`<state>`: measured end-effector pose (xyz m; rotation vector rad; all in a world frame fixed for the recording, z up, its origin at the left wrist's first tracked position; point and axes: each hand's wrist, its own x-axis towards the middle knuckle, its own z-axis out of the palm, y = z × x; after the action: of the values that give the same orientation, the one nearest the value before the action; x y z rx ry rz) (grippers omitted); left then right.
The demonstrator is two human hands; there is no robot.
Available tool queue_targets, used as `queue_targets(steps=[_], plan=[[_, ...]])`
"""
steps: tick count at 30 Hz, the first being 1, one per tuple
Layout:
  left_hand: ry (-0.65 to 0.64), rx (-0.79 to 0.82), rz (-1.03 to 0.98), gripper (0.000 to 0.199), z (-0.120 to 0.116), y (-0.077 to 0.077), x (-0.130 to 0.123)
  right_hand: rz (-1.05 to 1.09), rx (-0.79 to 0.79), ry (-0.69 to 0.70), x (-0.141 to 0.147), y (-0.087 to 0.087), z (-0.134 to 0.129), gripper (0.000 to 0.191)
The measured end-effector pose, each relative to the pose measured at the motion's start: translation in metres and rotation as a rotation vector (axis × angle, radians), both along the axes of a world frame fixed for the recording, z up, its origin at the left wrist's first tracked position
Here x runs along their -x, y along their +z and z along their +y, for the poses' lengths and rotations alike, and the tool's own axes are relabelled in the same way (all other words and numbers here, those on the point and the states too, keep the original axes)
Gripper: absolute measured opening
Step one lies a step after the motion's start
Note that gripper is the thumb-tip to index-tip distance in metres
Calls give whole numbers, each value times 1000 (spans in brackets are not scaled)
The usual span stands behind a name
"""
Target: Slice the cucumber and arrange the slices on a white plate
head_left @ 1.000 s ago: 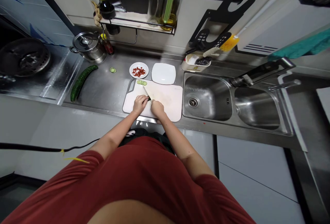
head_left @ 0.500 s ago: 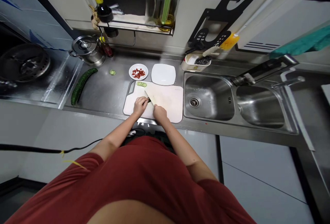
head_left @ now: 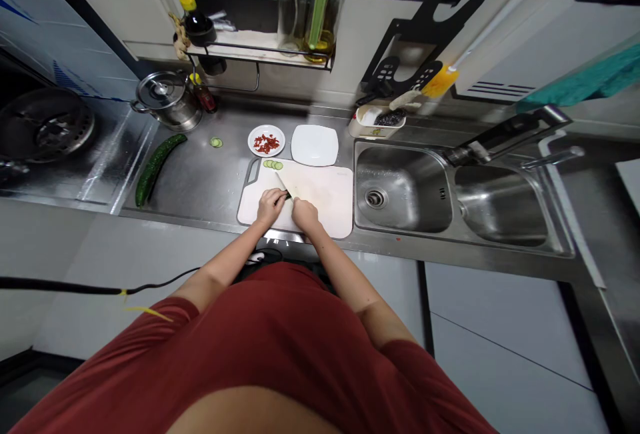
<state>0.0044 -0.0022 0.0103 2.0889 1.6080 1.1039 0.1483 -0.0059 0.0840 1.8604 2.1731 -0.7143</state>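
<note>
On the steel counter [head_left: 200, 181], the right hand [head_left: 305, 214] grips a knife [head_left: 285, 185].

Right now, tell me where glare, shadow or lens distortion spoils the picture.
Head view: glare streaks the steel counter by the stove, whose far side sinks into shadow; the wide lens stretches and tilts the cupboards near the edges; the knife's pale blade nearly blends into the chopping board; the dark piece by the left hand is too small to identify.

A metal counter [head_left: 200, 174] with a double sink [head_left: 403, 187] runs along a pale wall [head_left: 345, 61], above light cabinets [head_left: 480, 314] with dark edges and beneath a rack [head_left: 260, 47] of bottles.
</note>
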Motion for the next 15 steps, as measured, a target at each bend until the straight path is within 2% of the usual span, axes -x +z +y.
queue_targets(steps=[7,15], plan=[[3,-14,-13,20,-1,-1,-1,7,20,7,-2,0,0,26],[13,-15,-8,20,0,-3,-1,-35,39,-2,-15,0,-16,26]])
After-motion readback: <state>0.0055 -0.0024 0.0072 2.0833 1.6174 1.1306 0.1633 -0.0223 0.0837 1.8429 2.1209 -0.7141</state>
